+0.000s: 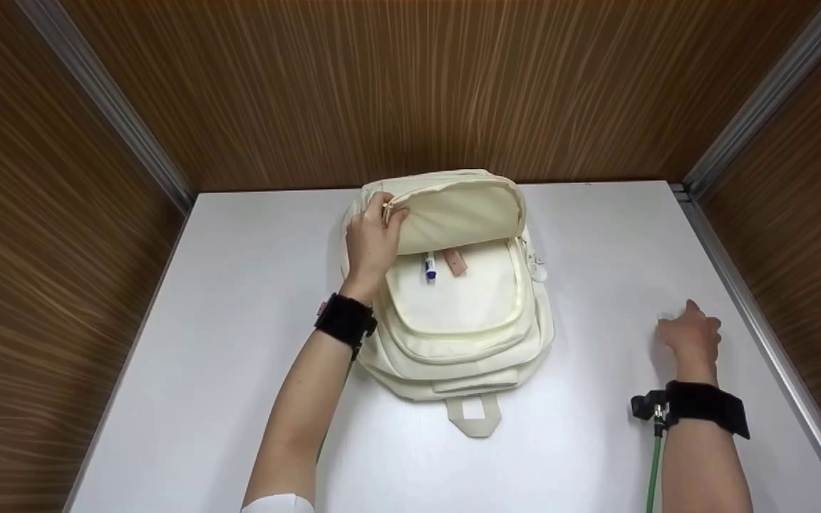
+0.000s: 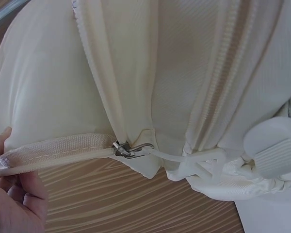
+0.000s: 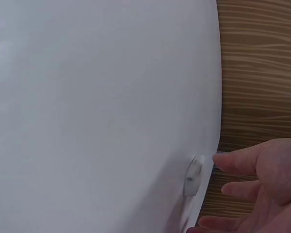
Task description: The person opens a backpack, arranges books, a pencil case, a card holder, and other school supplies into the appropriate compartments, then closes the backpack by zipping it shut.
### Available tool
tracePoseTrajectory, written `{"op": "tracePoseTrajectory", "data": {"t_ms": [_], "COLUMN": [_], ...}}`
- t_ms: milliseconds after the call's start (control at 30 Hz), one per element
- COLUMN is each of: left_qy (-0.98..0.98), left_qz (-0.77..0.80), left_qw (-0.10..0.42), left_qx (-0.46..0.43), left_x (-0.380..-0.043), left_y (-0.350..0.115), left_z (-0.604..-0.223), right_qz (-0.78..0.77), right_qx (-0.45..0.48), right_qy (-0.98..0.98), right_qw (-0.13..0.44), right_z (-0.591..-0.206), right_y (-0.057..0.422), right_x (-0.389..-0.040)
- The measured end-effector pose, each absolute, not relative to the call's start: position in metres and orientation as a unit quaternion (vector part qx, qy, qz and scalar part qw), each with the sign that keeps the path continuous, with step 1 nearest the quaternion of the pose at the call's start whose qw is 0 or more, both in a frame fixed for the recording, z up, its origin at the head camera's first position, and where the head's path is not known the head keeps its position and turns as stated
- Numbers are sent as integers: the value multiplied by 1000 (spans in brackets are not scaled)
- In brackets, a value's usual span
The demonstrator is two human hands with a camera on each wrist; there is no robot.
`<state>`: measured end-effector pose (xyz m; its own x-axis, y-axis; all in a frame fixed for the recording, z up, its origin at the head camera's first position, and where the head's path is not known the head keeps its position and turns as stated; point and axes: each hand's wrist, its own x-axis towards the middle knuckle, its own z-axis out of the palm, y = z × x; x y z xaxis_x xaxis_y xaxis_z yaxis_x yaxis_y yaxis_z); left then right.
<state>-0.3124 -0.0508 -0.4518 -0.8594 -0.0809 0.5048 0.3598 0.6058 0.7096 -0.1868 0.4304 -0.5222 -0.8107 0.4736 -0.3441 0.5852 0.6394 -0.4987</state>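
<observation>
A cream backpack [image 1: 453, 356] lies on the white table with its front pocket unzipped. My left hand [image 1: 373, 239] pinches the edge of the pocket flap [image 1: 467, 210] and holds it lifted. In the left wrist view, the thumb and fingers grip the zipper-edged fabric [image 2: 58, 160], with a metal zipper pull [image 2: 131, 149] farther along it. Inside the pocket lie a blue-capped marker [image 1: 430, 267] and a small pink block [image 1: 455, 261]. My right hand [image 1: 692, 338] is at the table's right side, fingers apart, beside a small whitish object [image 3: 192, 178] whose kind is unclear.
Wood-grain panels [image 1: 410, 92] stand behind the table and along both sides, with metal rails [image 1: 745, 285] at the corners. The backpack's top loop [image 1: 478, 426] points toward me. A green cable [image 1: 654, 470] runs from the right wrist camera.
</observation>
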Motion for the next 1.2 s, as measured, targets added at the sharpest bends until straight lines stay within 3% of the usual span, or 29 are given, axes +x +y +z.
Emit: {"op": "tracePoseTrajectory", "data": {"t_ms": [200, 533, 733, 1200], "left_qy": [-861, -860, -862, -858], "left_qz": [-436, -438, -434, -441], "left_qw": [250, 250, 251, 250], "left_qx": [-77, -78, -79, -82], "left_x": [-312, -312, -312, -313], "left_y": [-52, -51, -52, -53], "left_z": [-451, -452, -452, -453], "right_qz": [-283, -247, -251, -310], "right_qx": [303, 316, 325, 297], "right_qy": [903, 913, 907, 903], "right_qw": [110, 78, 88, -10], "right_z": [-525, -526, -529, -538], "right_y": [434, 430, 431, 410], "right_x": [-181, -180, -181, -190]}}
